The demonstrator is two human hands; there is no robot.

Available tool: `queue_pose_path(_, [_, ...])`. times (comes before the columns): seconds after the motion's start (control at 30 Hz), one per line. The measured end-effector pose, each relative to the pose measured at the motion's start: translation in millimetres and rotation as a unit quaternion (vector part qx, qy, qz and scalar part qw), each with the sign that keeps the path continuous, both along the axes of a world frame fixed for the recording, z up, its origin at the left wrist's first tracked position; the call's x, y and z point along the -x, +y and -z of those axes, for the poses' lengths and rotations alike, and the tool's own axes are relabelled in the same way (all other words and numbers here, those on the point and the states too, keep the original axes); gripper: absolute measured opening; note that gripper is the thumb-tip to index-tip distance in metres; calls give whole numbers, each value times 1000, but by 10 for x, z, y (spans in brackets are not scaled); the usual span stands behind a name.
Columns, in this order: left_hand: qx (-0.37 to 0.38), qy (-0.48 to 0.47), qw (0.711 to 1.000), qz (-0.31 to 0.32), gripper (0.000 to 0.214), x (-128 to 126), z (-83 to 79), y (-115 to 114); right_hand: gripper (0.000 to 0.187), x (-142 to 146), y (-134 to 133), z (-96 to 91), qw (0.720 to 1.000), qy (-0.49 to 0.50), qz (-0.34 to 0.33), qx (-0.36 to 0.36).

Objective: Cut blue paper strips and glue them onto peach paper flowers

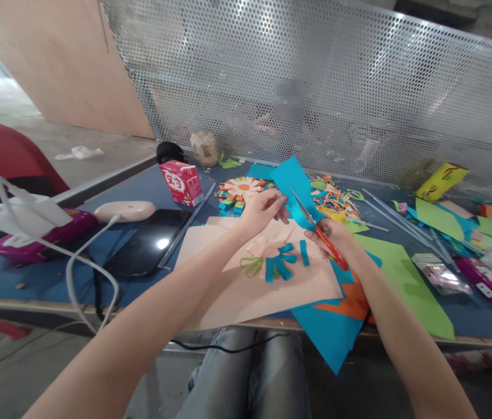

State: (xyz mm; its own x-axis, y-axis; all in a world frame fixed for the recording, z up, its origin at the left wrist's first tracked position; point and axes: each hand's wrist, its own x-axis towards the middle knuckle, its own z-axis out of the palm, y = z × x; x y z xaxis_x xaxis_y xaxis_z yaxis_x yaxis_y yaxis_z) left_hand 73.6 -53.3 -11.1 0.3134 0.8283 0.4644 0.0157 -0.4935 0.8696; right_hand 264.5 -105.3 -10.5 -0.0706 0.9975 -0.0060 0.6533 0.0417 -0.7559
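Note:
My right hand (333, 235) is closed round the red-orange handles of a pair of scissors (331, 247). The blades lie across a blue paper sheet (293, 177) held in the air. On the left side, my left hand (266, 208) pinches the sheet's edge between thumb and fingers. Beneath both hands a pale pink sheet (228, 291) covers the table's front. On it rest a fan of blue paper strips (281, 263), a green looped paper piece (252, 266) and a single blue strip (304, 253).
Behind the hands lie a paper flower (243, 186) and many paper scraps (337, 201). Green sheets (403, 279) are at right. A black phone (148, 241), a pink box (181, 183) and white cables (71, 262) stand left. A perforated metal panel (228, 75) closes the back.

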Motion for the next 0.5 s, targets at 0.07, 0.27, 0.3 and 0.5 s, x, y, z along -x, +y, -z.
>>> queue_pose_path(0.07, [0, 1, 1000, -5, 22, -2, 7, 5, 39, -6, 6, 9, 1000, 3, 3, -1])
queue_pose_path(0.27, [1, -1, 1000, -15, 24, -2, -4, 1, 43, -13, 41, 70, 999, 1, 24, -30])
queue_pose_path(0.3, [2, -2, 1000, -17, 24, 0, -10, -4, 43, -15, 49, 80, 999, -7, 24, -43])
queue_pose_path(0.5, [7, -48, 998, -40, 27, 25, -29, 4, 42, -36, 70, 104, 998, -24, 11, -60])
